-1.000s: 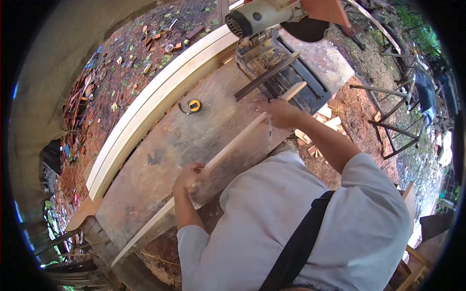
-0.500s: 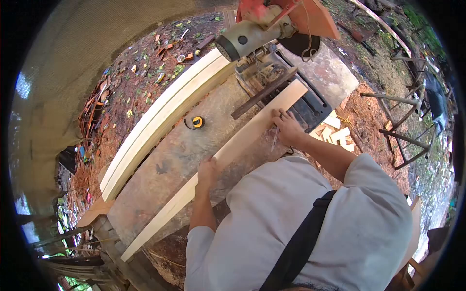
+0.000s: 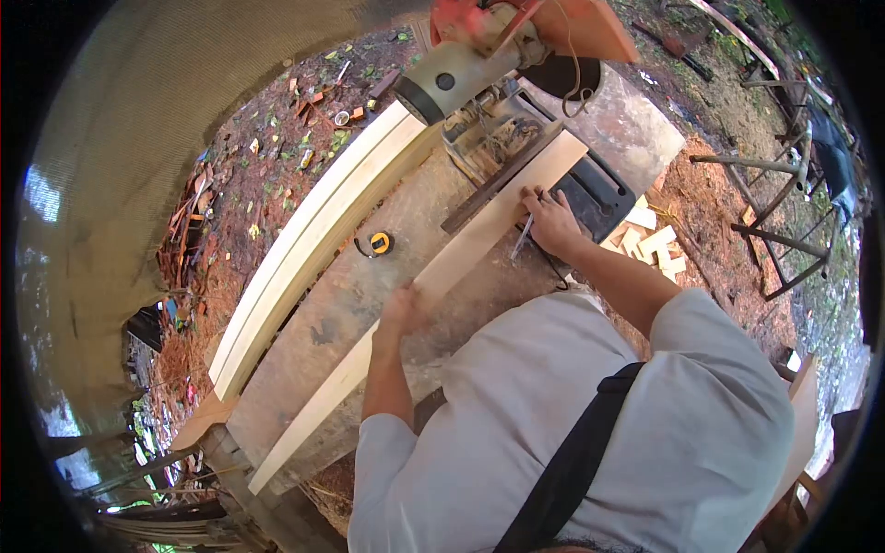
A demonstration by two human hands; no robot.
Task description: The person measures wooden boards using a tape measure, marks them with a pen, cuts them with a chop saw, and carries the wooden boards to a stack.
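Note:
A long pale wooden board [image 3: 479, 241] lies diagonally over the worktable, its far end on the miter saw [image 3: 461, 78], flush along the dark fence [image 3: 502, 180]. My left hand [image 3: 398, 311] is closed around the board near its middle, slightly blurred. Toward the far end, my right hand [image 3: 555, 226] grips the near edge with its fingers on top. A thin light stick, like a pencil [image 3: 522, 238], pokes out from under the right hand. The saw head is raised, its blade [image 3: 567, 76] partly hidden by the orange guard [image 3: 590, 32].
Several long pale boards [image 3: 304, 249] lie side by side along the table's far edge. A yellow and black tape measure [image 3: 380, 243] rests on the stained tabletop [image 3: 323, 336]. Wood offcuts [image 3: 650, 244] are piled beyond the saw base. Metal frames [image 3: 784, 203] stand at right.
The board has shifted over to the fence, closing the narrow gap between them. Both hands have moved with it. The view has shifted slightly.

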